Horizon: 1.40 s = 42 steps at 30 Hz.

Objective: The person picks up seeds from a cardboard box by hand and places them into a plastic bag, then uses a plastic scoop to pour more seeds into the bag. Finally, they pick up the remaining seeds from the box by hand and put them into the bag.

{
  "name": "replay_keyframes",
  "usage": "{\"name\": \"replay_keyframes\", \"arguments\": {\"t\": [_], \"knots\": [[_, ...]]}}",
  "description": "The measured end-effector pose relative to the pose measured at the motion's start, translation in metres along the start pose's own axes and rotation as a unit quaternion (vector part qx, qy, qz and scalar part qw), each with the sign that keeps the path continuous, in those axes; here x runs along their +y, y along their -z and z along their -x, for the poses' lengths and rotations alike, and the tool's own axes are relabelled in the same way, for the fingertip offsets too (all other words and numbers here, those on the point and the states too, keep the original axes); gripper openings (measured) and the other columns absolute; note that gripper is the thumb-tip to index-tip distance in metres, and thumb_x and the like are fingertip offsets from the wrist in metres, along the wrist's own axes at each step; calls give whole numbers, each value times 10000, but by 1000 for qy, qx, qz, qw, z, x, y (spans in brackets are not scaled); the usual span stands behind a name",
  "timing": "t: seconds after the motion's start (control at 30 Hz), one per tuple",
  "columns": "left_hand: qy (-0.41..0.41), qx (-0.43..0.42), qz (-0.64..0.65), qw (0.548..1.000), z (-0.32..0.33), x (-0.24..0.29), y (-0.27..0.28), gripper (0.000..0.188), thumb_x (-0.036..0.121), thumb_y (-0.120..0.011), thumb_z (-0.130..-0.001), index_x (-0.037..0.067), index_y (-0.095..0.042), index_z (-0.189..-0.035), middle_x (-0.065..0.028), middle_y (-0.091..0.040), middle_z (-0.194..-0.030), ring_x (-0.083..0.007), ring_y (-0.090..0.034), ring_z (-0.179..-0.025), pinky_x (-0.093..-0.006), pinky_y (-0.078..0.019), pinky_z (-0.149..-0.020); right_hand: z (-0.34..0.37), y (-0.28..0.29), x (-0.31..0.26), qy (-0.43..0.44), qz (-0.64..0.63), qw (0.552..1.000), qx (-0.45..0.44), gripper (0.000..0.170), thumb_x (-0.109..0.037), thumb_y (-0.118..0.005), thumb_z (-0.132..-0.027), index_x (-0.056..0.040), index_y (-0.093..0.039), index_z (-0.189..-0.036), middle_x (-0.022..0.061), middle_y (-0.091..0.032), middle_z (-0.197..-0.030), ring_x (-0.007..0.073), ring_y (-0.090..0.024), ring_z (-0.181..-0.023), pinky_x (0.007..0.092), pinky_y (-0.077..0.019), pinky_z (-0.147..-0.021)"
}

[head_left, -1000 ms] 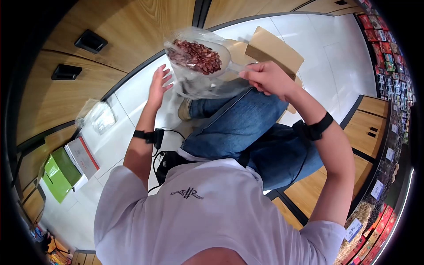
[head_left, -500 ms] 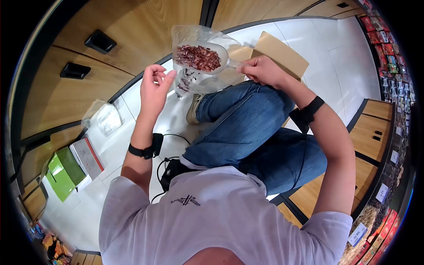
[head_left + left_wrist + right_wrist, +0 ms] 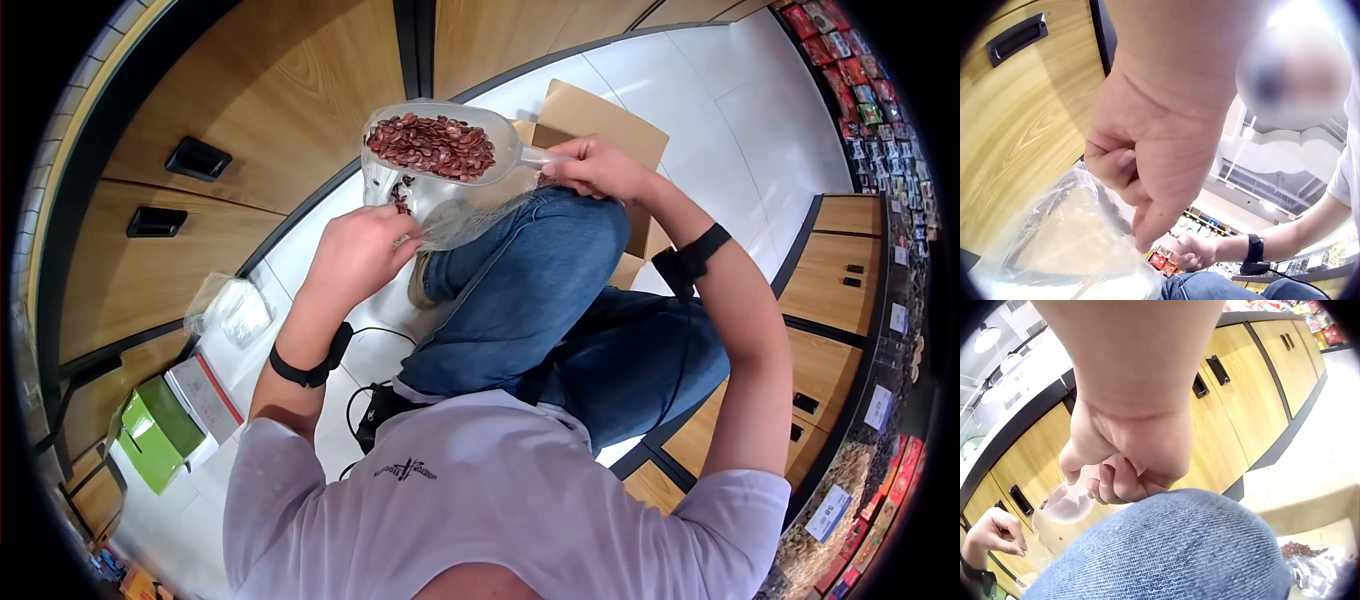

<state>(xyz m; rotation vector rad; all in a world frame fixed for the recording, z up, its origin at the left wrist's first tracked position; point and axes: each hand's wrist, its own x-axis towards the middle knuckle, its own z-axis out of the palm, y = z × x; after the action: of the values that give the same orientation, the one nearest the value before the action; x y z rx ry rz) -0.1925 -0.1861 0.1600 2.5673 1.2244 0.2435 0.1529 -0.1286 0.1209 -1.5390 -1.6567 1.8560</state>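
Observation:
In the head view a clear plastic scoop [image 3: 505, 130] is heaped with flat reddish-brown melon seeds [image 3: 430, 145]. My right hand [image 3: 605, 170] grips its handle beside the raised knee. Below the scoop hangs a clear plastic bag [image 3: 440, 205], a few dark seeds showing inside it. At the bag's near left edge, my left hand [image 3: 360, 255] has its fingers curled. The left wrist view has the left thumb and fingers pinching the bag [image 3: 1079, 231] at its edge. Fingers of the right hand [image 3: 1129, 450] wrap the handle in the right wrist view, mostly hiding it.
An open cardboard box [image 3: 615, 125] stands beyond the knee; seeds in plastic [image 3: 1304, 553] lie in it. Wooden cabinets [image 3: 270, 100] border the floor on the left. Another clear bag [image 3: 240, 310] and a green box [image 3: 160, 430] lie on the floor.
My left hand has turned from spread fingers to curled ones and come in to the bag's near edge. The scoop of seeds now shows above the bag, still in my right hand.

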Motion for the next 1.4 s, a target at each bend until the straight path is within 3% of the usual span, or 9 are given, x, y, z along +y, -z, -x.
{"name": "replay_keyframes", "arguments": {"t": [0.37,0.43,0.67,0.8,0.83,0.97,1.13,1.2,1.4], "knots": [[73,-56,-16,996,-17,15,19,157,228,-706,-789,74,-680,-781,-96,-666,-777,-301,-638,-731,-399,-502,-653,53,26,16,24,-90,995,31,315,-267,-638,-916,-61,-661,-1153,-65,-477,-629,11,-391,-503,179,-297,-436],[73,-81,-18,994,-23,21,23,170,246,-706,-791,77,-691,-809,-108,-672,-783,-312,-639,-740,-406,-501,-662,68,27,13,50,-100,992,65,241,-314,-632,-924,-80,-651,-869,-70,-449,-588,11,-342,-462,205,-257,-412],[56,-164,-33,984,-53,46,60,227,273,-711,-812,66,-687,-901,-147,-574,-636,-301,-575,-588,-383,-440,-557,131,56,43,27,-101,985,139,277,-321,-640,-910,-98,-614,-747,-67,-421,-551,19,-343,-465,191,-241,-411],[73,-250,-28,965,-94,80,91,189,202,-701,-814,32,-671,-890,-128,-518,-563,-213,-506,-503,-336,-382,-504,174,76,86,17,-139,969,205,246,-320,-640,-905,-77,-669,-926,-79,-443,-612,3,-336,-490,183,-233,-404],[20,-262,-47,964,-108,87,94,173,186,-691,-817,28,-674,-885,-129,-543,-569,-236,-520,-508,-350,-390,-512,184,81,98,12,-150,966,212,293,-325,-638,-907,-67,-675,-1041,-82,-443,-633,-2,-340,-497,176,-233,-407],[-118,-314,-128,933,-166,140,84,153,171,-655,-819,38,-693,-886,-168,-634,-698,-311,-616,-653,-403,-455,-603,217,95,141,-1,-165,951,260,334,-339,-633,-908,-66,-680,-1094,-84,-431,-629,1,-334,-496,172,-234,-414],[-187,-431,-219,855,-264,193,-15,223,188,-616,-795,14,-701,-906,-179,-688,-836,-337,-662,-822,-424,-521,-776,248,104,199,-4,-193,935,297,320,-337,-634,-907,-67,-688,-1069,-84,-423,-617,0,-330,-498,179,-233,-414],[-246,-444,-252,824,-290,184,-84,219,215,-625,-782,44,-708,-891,-166,-686,-805,-327,-659,-792,-410,-519,-756,251,104,223,-3,-207,931,302,315,-333,-635,-906,-66,-691,-1063,-84,-421,-613,0,-331,-501,181,-235,-416],[-149,-562,-258,772,-316,171,-254,295,225,-597,-809,-51,-691,-855,-217,-681,-795,-320,-680,-623,-397,-567,-624,243,94,284,-25,-267,906,329,274,-289,-651,-888,-61,-711,-1025,-77,-451,-603,10,-352,-502,185,-250,-418]]}}
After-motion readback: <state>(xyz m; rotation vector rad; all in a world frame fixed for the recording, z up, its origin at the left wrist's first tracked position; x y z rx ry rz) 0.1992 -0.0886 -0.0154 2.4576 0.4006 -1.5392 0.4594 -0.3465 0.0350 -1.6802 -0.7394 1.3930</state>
